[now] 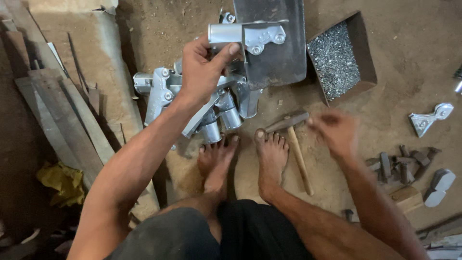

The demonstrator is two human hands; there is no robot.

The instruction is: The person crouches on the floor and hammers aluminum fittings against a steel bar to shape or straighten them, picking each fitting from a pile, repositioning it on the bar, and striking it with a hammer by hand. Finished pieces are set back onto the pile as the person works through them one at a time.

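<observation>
My left hand (204,67) grips a silver metal bracket (245,34) with a short tube end and riveted plate, held above a pile of similar brackets (192,98). My right hand (334,130) is blurred, hovering with loosely curled fingers just right of a wooden-handled hammer (294,144) that lies on the dirt floor beside my right foot (270,156). Nothing shows inside that hand. A dark steel plate (279,43) lies under the held bracket.
A cardboard box of small silver rivets (337,60) sits at upper right. A loose bracket plate (430,118) and dark metal pieces (399,163) lie at right. Wooden planks (62,115) and a yellow rag (62,180) lie at left.
</observation>
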